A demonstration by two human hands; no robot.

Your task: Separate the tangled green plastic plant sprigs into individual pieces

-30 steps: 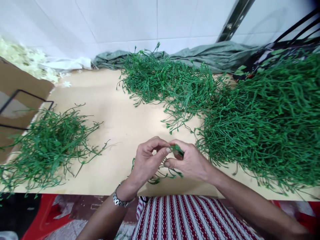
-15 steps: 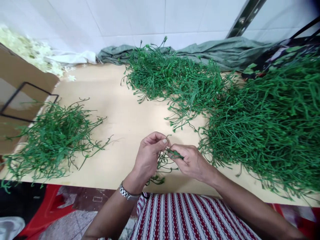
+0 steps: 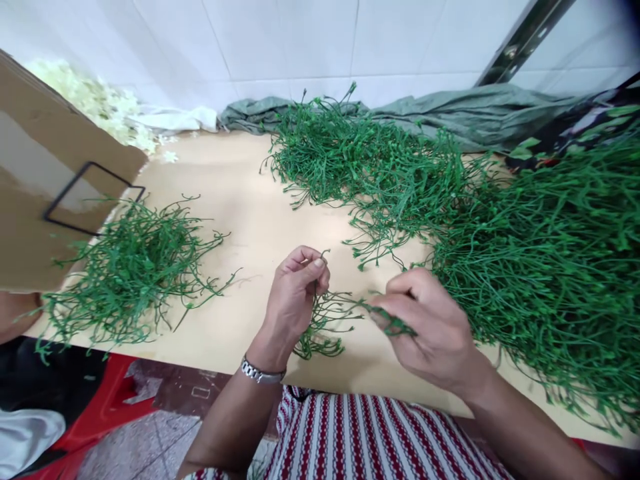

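Observation:
My left hand (image 3: 295, 287) is closed in a pinch on a thin green stem, whose curled tip pokes up above the thumb. To its right, my right hand (image 3: 430, 327) is closed around a few green stems (image 3: 395, 323), somewhat blurred by motion. Below and between the hands, a small cluster of loose green stems (image 3: 325, 345) with little branching tips lies on the table (image 3: 240, 233). A large heap of the same green stems (image 3: 540, 267) is close to the right of my right hand.
Another bunch of stems (image 3: 135, 273) lies at the left beside a cardboard box (image 3: 70, 133) and a black wire frame (image 3: 63, 200). More stems (image 3: 370, 160) lie at the back against a grey-green cloth (image 3: 460, 117). Cream flowers (image 3: 95, 100) sit back left. Another person's arm (image 3: 17, 313) shows at the left edge.
My right hand has moved right, away from my left hand, with green stems in its fingers. My left hand keeps its pinch. The view has shifted slightly left.

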